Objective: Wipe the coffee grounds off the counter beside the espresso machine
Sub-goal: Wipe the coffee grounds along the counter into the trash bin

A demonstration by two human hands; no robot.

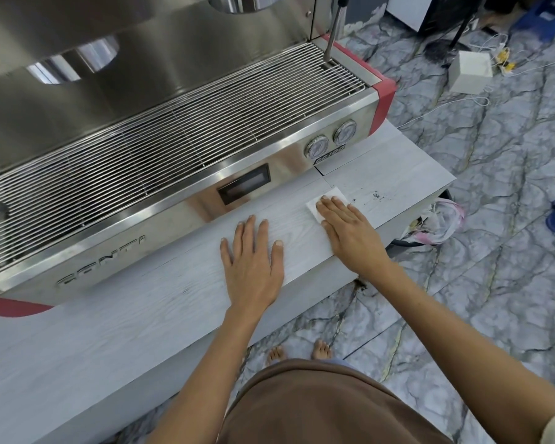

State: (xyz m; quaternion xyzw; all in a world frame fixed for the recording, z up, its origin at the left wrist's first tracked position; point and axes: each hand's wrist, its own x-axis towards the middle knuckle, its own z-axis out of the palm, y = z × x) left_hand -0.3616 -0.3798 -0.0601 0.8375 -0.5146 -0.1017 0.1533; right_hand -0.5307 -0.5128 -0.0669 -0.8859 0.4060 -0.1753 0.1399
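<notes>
wiping step in hand, grounds not yet reached. right hand (346,230) flat on a folded white tissue (326,201), fingers (329,208) straight and together, pressing it down on the pale surface (141,315) just in front of the espresso machine (173,129), below its twin gauges (330,141). left hand (253,261) spread flat on the same surface, fingers wide, holding nothing, bracing in front of the machine's front panel. coffee grounds (375,195) scattered as dark specks past the machine's right corner, just beyond the tissue. next move probably calls for sliding the tissue rightward over the specks under steady pressure, gathering rather than scattering them off the edge onto the floor.
</notes>
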